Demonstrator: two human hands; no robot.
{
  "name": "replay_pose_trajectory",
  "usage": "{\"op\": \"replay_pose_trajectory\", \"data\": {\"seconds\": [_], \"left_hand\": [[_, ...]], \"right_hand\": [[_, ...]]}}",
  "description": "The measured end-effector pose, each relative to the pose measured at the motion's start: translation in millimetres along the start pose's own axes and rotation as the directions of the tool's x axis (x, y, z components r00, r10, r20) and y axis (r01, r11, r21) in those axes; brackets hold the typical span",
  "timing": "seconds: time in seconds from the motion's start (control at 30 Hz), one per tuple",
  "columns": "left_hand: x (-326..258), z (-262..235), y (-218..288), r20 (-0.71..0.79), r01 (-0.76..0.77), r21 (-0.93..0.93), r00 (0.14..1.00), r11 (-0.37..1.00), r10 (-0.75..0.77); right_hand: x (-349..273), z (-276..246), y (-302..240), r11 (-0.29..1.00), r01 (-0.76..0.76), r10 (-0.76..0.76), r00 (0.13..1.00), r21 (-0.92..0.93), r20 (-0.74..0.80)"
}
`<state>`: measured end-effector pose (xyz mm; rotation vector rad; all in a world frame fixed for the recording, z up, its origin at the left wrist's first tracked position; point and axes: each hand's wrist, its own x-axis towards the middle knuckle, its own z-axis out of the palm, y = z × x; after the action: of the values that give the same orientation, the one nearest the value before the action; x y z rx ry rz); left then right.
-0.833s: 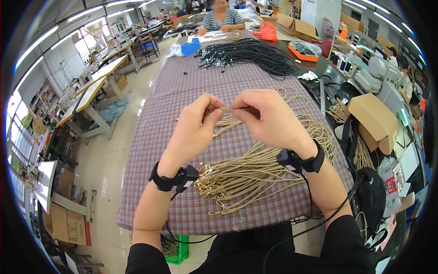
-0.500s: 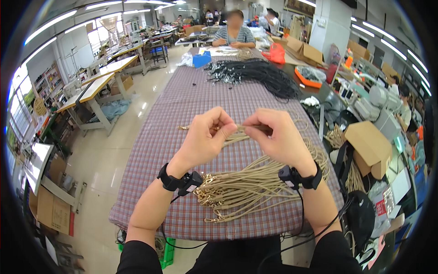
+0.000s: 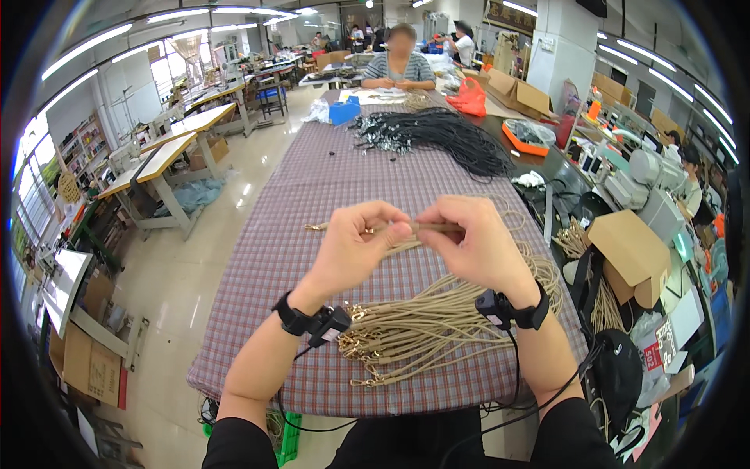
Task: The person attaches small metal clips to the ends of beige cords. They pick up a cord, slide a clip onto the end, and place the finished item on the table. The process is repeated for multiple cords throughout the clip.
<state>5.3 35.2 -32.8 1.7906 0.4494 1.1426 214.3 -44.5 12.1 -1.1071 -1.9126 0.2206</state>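
Over the table's middle, my left hand (image 3: 353, 244) and my right hand (image 3: 475, 241) are raised with their fingertips almost meeting. Both pinch a thin beige cord (image 3: 447, 227); the exact spot between the fingertips is mostly hidden. Just past my left hand, a gold clasp (image 3: 315, 227) on a cord end lies on the cloth. Closer to me spreads a bundle of beige cords (image 3: 437, 314), below and between my forearms. Its gold clasps (image 3: 353, 342) gather at the left end, and the cords curve round to the right behind my right wrist.
A checked cloth (image 3: 269, 266) covers the table. Farther back lie a heap of black cords (image 3: 441, 137), a blue box (image 3: 344, 112) and a red plastic bag (image 3: 467, 98). A person (image 3: 398, 66) sits at the far end. An open cardboard box (image 3: 629, 250) stands at the right.
My hands have come slightly lower in the picture, and their fingertips are closer together. Both keep pinching the cord. The bundle lies much as before.
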Motion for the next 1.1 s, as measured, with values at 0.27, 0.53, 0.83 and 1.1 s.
{"op": "replay_pose_trajectory", "data": {"seconds": [0.27, 0.53, 0.83, 1.1], "left_hand": [[4.6, -14.1, 7.2, 0.037, 0.019, 0.013, 0.999, 1.0, -0.02], [-3.6, -10.0, -11.2, 0.016, -0.358, 0.519, 0.912, 0.776, 0.41], [4.4, -4.4, -20.8, 0.026, -0.371, 0.467, 0.913, 0.803, 0.406], [-0.4, -6.3, 11.6, 0.078, 0.008, 0.264, 0.996, 0.965, -0.03]], "right_hand": [[1.5, 13.5, 21.6, 0.98, -0.098, 0.116, 0.989, 0.172, -0.095], [-7.1, 20.6, 64.8, 0.996, -0.012, 0.019, 0.996, 0.086, -0.085], [-5.5, 18.0, 57.7, 0.994, -0.091, 0.093, 0.995, 0.065, -0.039], [-0.6, 8.0, 22.5, 0.94, -0.257, 0.256, 0.966, 0.223, 0.032]]}}
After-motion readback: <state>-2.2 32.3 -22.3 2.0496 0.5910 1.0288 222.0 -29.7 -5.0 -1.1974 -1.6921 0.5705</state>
